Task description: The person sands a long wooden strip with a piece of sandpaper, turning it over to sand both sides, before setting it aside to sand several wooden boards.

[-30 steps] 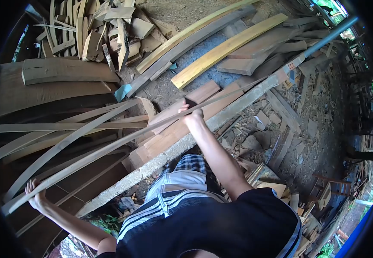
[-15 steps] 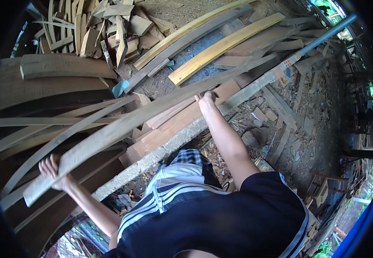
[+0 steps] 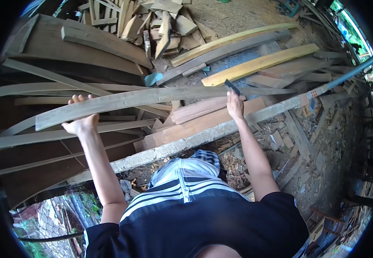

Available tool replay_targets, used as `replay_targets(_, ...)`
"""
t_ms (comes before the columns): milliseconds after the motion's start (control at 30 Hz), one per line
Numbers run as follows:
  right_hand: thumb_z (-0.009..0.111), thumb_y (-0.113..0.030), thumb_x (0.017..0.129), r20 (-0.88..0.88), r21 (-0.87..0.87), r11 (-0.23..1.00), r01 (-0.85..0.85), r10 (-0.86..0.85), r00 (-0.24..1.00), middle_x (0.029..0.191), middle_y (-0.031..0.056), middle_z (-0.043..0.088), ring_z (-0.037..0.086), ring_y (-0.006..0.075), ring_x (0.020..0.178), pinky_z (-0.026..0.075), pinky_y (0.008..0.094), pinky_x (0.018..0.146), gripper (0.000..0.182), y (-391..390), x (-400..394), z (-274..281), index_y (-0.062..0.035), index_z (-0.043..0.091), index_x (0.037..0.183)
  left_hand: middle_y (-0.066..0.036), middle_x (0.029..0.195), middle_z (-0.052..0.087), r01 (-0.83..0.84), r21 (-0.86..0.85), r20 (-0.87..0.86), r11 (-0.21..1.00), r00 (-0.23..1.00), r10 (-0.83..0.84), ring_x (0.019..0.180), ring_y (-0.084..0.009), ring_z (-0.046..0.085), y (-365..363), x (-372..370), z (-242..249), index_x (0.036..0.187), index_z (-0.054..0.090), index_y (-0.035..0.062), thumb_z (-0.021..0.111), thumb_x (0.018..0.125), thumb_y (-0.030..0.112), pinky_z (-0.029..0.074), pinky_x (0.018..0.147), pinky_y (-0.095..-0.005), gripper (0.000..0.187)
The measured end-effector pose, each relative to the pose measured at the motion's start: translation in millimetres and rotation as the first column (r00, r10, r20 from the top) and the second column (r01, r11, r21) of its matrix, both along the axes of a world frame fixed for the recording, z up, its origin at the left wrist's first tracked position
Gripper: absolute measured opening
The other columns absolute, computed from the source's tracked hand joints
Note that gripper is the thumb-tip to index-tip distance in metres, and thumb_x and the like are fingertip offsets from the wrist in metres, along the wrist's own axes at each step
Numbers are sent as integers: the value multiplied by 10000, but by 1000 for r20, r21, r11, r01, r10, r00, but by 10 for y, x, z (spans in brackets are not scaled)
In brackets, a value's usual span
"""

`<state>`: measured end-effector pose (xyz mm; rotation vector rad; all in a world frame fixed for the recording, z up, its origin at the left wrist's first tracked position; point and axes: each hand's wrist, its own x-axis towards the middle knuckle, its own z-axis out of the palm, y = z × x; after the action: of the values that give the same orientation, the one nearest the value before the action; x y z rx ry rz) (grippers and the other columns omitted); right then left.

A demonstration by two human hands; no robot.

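Note:
A long grey-brown wooden plank (image 3: 152, 97) lies across the view in front of me, slightly curved in the lens. My left hand (image 3: 82, 118) holds it near its left end, palm below and fingertips showing over the far edge. Farther along the plank, my right hand (image 3: 235, 105) is closed on a small dark flat object (image 3: 232, 87) that stands up against the plank's edge. Reddish boards (image 3: 203, 109) rest just beneath, beside a rough concrete ledge (image 3: 182, 144).
Curved boards (image 3: 105, 41) are stacked at the left. Offcuts (image 3: 165, 26) pile up at the top. A yellow plank (image 3: 261, 64) lies beyond my right hand. A blue-grey pipe (image 3: 356, 71) extends to the upper right, and wood scraps cover the ground at right.
The view has shifted. The plank's left end is now higher and the plank lies more level. My left hand has risen with it, and the dark object now shows at my right hand.

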<state>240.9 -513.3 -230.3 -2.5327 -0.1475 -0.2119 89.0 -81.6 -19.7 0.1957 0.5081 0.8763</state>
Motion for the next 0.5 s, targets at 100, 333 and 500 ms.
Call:
replay_targets(100,428,-171,955,120,62,993,-104,96,988,1251,215,535,513,344,1168,420,399,987,340,502,-241,81,5,514,1233,-172,1130,586,-52,202,-30,978,998,60,1082,-329,544,-213,-84,3,1114,500,69,208,866,686,344,992,-561,726)
replay_targets(333,498,64,838,392,109,785,-610,530,752,1356,176,462,459,314,1248,355,376,1081,460,1578,-1022,716,2,481,1293,-98,1374,472,156,117,130,981,977,-171,1304,-285,393,-197,-278,23,1265,514,144,218,875,681,216,1091,-521,726)
replay_targets(500,477,7,899,246,239,919,-313,255,935,1341,211,466,415,312,1284,313,378,1096,385,1254,-758,323,53,477,1281,-68,1408,439,267,99,204,958,937,-283,1324,-255,368,8,-410,-116,1289,507,163,277,939,484,167,1115,-490,528)
